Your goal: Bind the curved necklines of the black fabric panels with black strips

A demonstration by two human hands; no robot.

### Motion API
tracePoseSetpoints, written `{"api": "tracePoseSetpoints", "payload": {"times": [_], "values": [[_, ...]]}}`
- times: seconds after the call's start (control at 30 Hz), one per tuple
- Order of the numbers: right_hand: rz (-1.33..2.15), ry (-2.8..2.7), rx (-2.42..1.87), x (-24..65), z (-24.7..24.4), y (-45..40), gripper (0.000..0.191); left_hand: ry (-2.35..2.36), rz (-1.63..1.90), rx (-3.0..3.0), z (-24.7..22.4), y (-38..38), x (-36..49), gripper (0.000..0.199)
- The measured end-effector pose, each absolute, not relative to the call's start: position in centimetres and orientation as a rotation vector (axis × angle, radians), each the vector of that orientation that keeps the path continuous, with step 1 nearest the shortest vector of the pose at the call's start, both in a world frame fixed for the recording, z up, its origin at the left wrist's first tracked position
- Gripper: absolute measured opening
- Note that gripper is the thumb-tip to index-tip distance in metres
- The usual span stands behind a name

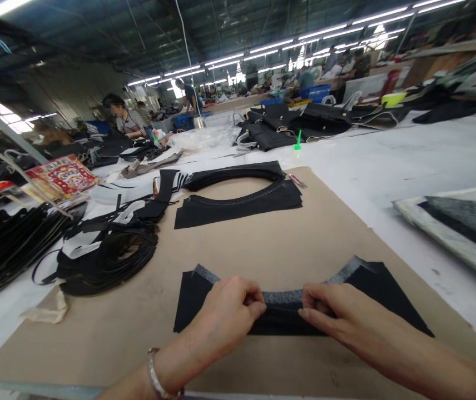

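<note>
A black fabric piece (283, 322) with a curved upper edge and a grey strip along that curve lies on the brown board in front of me. My left hand (238, 303) pinches it left of the middle, thumb and fingers closed at the grey strip. To the right, my right hand (325, 305) grips the same edge in a similar pinch. A short stretch of the grey strip shows between the two hands. Beyond them lie more curved black pieces (242, 211), partly stacked, with small pink-handled snips (297, 181) by their right end.
A coil of black strips (113, 272) lies at left on the brown board (108, 339). A green-tipped bottle (297, 141) stands behind, near piled black bags (305, 122). Grey-and-black sheets (467, 228) lie at right. A co-worker (127, 119) sits at far left.
</note>
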State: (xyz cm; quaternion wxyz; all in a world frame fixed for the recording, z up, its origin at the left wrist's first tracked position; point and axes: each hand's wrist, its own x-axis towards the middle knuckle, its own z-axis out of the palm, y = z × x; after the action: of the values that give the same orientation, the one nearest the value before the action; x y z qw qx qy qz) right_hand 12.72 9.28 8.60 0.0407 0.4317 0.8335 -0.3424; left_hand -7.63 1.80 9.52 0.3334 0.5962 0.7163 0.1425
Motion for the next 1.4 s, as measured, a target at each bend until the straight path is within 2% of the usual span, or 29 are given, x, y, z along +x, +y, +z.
{"api": "tracePoseSetpoints", "payload": {"times": [0.27,0.5,0.93,1.4], "values": [[-0.683,2.61,1.321,10.7,7.6,9.3,0.021,1.944,0.379,1.521,7.2,2.9,-8.1,0.009],[-0.559,2.595,1.344,10.0,7.2,9.1,0.021,1.965,0.332,1.488,7.0,3.3,-8.2,0.01],[-0.58,2.604,1.33,10.4,6.7,8.7,0.018,1.968,0.352,1.465,7.0,2.7,-8.2,0.005],[-0.594,2.609,1.317,10.0,7.2,8.4,0.018,2.003,0.323,1.469,7.4,2.4,-8.3,0.008]]}}
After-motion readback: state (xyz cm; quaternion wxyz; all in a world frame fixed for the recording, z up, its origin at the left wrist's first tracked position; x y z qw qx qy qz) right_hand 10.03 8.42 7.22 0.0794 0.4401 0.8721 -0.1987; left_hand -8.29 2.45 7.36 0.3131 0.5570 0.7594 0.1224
